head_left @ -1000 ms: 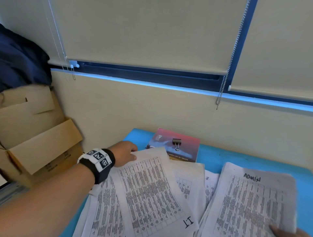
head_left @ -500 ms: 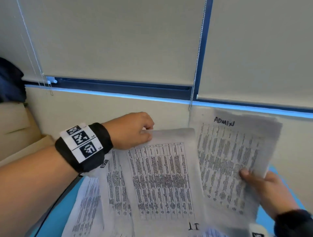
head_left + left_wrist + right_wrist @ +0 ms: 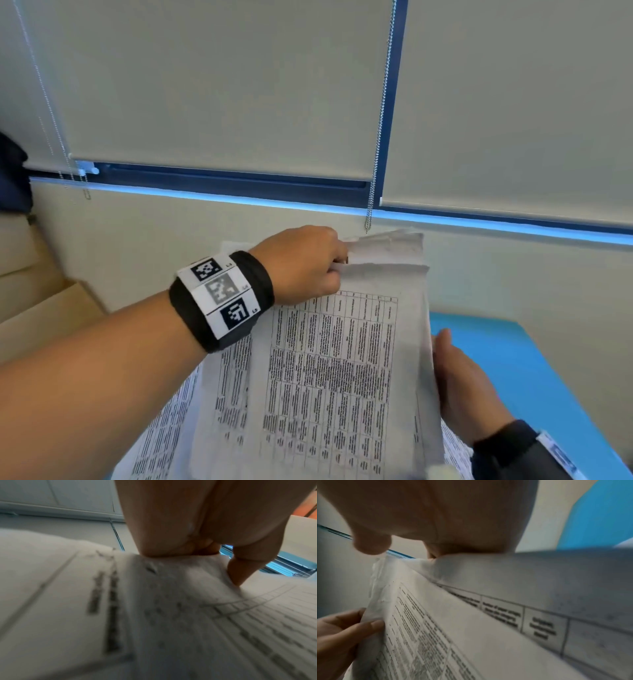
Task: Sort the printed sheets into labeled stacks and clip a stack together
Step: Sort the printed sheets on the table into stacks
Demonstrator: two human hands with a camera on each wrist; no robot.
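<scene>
Sheets [image 3: 335, 370] in 1 stack, gripped by 2 hands.

Both bare forearms wear black wristbands [image 3: 219, 301] bearing white square-patterned marker tags.

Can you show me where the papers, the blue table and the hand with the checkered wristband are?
papers [image 3: 342, 377]: head view, middle of the top printed page.
blue table [image 3: 507, 356]: head view, bare top right of the papers.
left hand [image 3: 301, 267]: head view, back of the hand.
</scene>
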